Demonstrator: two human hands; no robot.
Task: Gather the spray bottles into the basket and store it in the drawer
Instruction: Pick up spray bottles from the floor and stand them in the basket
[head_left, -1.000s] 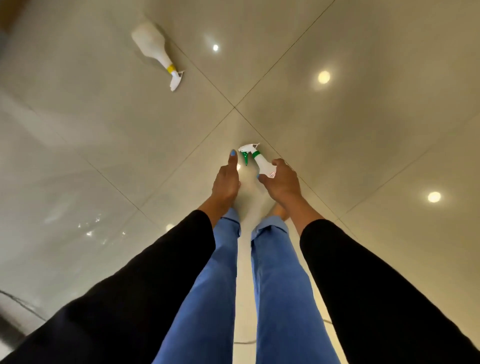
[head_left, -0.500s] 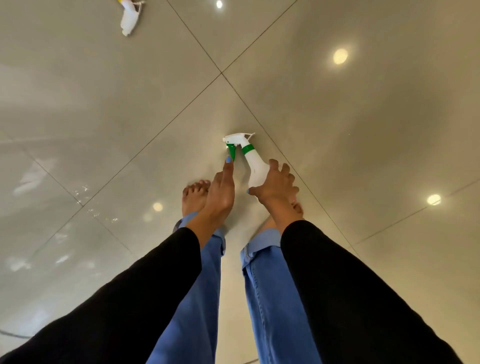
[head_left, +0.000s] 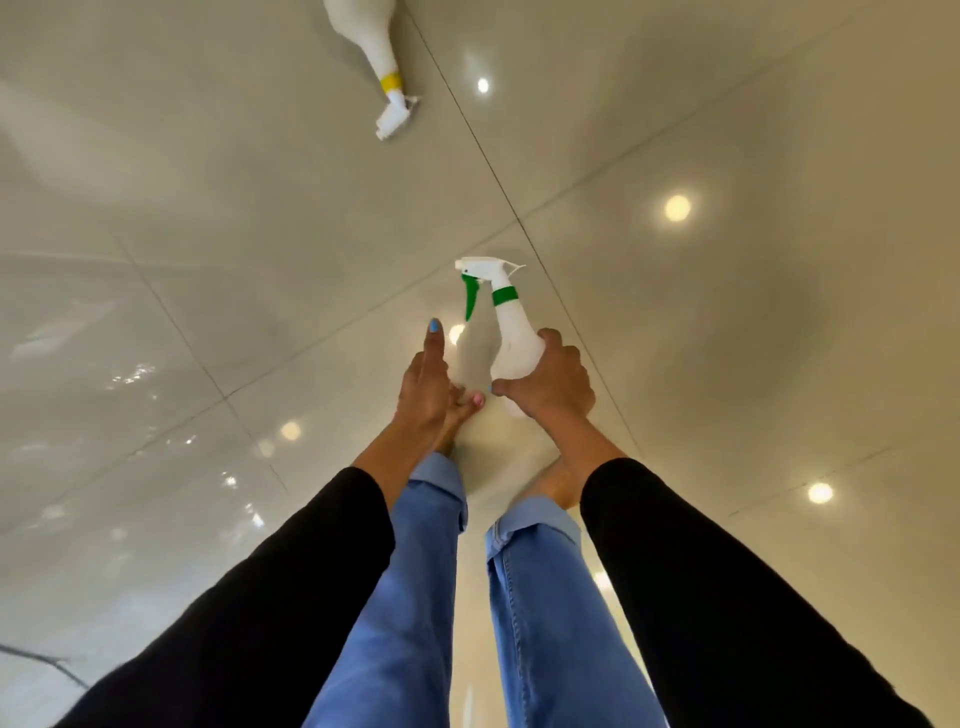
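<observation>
Spray bottle with the green collar and green trigger (head_left: 511, 332) is gripped around its white body by the right hand (head_left: 548, 384), fingers curled over the top of the body and thumb tucked against its near side. It is held tilted, nozzle pointing away from the person, above the glossy tiled floor (head_left: 727, 364), close to where two grout lines cross in the middle of the floor. Whether its base touches the floor cannot be told, since the hand hides it.

Just beside it, the left hand (head_left: 426, 387) holds nothing: its fingers are straight and pressed together, the tip with a blue-painted nail pointing away, a small gap between it and the bottle.

A second spray bottle (head_left: 376, 49), white with a yellow collar, lies on its side on the floor near the far edge, well apart from the hands, its spray head pointing toward the person.

Black sleeves (head_left: 727, 597) cover both forearms. Below the hands are legs in blue jeans (head_left: 410, 597) with rolled cuffs and bare feet (head_left: 462, 410) on the tiles. Round ceiling lights reflect in the floor.
</observation>
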